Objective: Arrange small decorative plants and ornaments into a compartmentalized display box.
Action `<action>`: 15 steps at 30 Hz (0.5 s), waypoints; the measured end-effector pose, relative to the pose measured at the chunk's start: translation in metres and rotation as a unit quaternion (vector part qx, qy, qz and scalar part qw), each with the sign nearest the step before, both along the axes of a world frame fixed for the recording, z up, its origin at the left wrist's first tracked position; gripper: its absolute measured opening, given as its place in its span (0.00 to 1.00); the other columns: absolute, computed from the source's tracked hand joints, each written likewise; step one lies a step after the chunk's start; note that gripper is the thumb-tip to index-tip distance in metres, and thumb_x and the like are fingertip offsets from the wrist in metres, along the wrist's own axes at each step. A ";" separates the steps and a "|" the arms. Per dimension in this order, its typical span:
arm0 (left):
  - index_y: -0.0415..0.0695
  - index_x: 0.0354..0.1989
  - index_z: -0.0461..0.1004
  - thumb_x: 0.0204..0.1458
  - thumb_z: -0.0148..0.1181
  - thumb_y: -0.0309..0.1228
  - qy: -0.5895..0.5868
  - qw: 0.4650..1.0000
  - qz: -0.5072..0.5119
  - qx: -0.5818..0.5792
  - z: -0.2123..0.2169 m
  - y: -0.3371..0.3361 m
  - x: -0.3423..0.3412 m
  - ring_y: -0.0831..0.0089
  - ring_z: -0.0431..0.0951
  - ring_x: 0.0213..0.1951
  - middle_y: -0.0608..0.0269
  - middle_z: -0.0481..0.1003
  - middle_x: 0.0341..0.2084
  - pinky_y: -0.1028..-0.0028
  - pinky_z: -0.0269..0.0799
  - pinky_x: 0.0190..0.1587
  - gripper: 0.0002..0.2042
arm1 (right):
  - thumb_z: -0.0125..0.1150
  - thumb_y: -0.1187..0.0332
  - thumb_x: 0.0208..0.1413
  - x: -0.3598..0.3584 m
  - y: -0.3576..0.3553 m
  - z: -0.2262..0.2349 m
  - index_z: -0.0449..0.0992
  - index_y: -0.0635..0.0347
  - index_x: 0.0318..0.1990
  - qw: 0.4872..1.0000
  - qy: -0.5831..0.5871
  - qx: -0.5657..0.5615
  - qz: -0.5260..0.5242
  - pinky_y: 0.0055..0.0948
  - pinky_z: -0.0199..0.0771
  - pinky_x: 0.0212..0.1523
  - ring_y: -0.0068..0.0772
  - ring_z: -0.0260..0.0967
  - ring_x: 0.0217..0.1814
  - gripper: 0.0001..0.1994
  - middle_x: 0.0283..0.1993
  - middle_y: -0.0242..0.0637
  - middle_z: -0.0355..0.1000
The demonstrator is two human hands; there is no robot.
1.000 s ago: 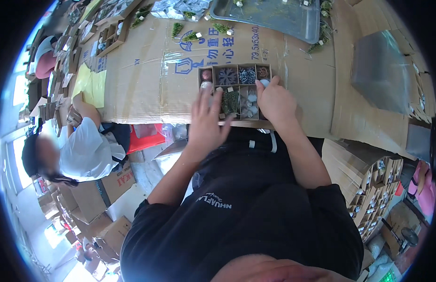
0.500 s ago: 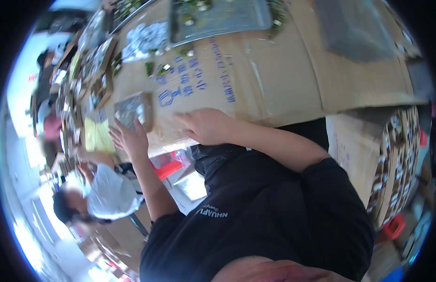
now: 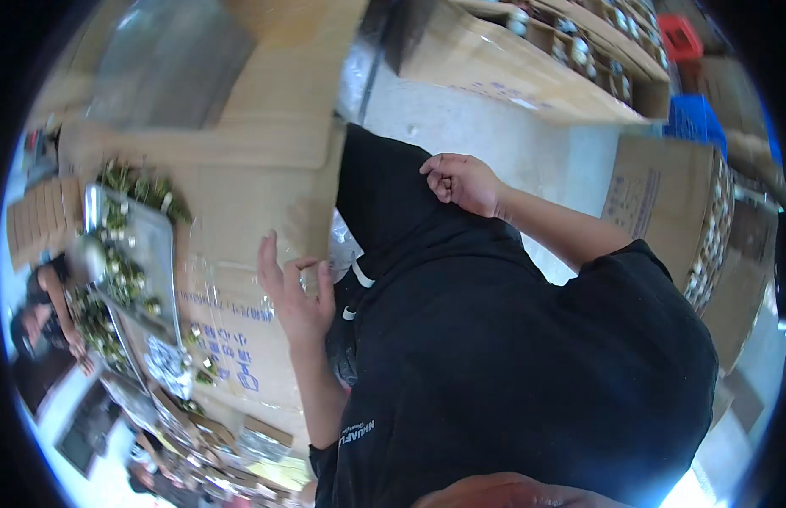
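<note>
My left hand (image 3: 298, 296) hovers at the edge of the cardboard-covered table (image 3: 240, 195), its fingers spread and nothing in them. My right hand (image 3: 465, 184) hangs past that edge, beside my black trousers (image 3: 380, 182). Its fingers are curled in, and no object shows in them. Farther left on the cardboard lies a metal tray (image 3: 174, 284) with green sprigs (image 3: 122, 271) bearing small pale pieces. A crumpled silvery plastic bag (image 3: 168, 368) sits beside the tray.
A translucent plastic bag (image 3: 173, 59) lies on the cardboard at the upper left. Cardboard boxes of small items (image 3: 571, 51) stand at the upper right, with a red crate (image 3: 679, 38) and a blue crate (image 3: 696, 118) near them. Another person's arm (image 3: 63, 313) reaches toward the sprigs at the far left.
My view and body have turned to the right, bringing the floor and boxes into sight. My right hand has left the table and its fingers have curled. My left hand stays open.
</note>
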State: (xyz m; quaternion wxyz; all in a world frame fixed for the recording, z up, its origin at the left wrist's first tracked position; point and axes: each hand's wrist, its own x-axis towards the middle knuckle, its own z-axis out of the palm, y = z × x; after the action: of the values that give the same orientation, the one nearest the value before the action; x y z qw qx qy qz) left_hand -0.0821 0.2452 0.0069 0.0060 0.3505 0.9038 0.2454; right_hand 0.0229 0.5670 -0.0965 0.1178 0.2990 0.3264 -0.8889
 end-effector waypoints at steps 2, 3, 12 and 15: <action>0.41 0.47 0.75 0.56 0.61 0.32 -0.003 0.999 -0.039 0.000 0.019 0.027 -0.019 0.41 0.60 0.68 0.39 0.61 0.67 0.52 0.57 0.67 0.13 | 0.51 0.63 0.69 0.033 0.021 -0.030 0.75 0.67 0.45 0.982 -0.014 -0.179 -0.054 0.19 0.71 0.31 0.22 0.68 0.29 0.14 0.32 0.33 0.73; 0.41 0.47 0.75 0.56 0.61 0.32 -0.005 0.999 -0.051 0.002 0.024 0.038 -0.029 0.43 0.60 0.68 0.40 0.61 0.67 0.53 0.57 0.68 0.13 | 0.51 0.63 0.69 0.051 0.030 -0.047 0.75 0.67 0.45 0.963 -0.020 -0.260 -0.073 0.18 0.70 0.31 0.22 0.68 0.29 0.14 0.32 0.33 0.73; 0.34 0.71 0.51 0.54 0.64 0.50 0.020 0.928 -0.117 -0.354 0.010 0.161 -0.110 0.35 0.50 0.71 0.31 0.53 0.69 0.46 0.52 0.69 0.44 | 0.57 0.63 0.56 0.288 -0.029 -0.185 0.82 0.68 0.42 0.668 -0.222 0.452 0.548 0.45 0.81 0.45 0.49 0.81 0.46 0.16 0.42 0.53 0.80; 0.32 0.71 0.49 0.54 0.62 0.54 0.112 0.930 -0.085 -0.341 -0.018 0.189 -0.136 0.35 0.50 0.71 0.31 0.52 0.69 0.45 0.52 0.69 0.47 | 0.53 0.66 0.56 0.305 -0.043 -0.186 0.81 0.73 0.39 0.785 -0.374 0.249 0.426 0.44 0.82 0.34 0.47 0.81 0.36 0.16 0.37 0.55 0.80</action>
State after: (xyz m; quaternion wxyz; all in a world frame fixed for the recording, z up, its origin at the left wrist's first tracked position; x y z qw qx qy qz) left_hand -0.2186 0.4344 -0.0111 0.0442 0.4282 0.8946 -0.1198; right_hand 0.3275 0.5239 -0.2825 0.5191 0.4571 0.5614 -0.4544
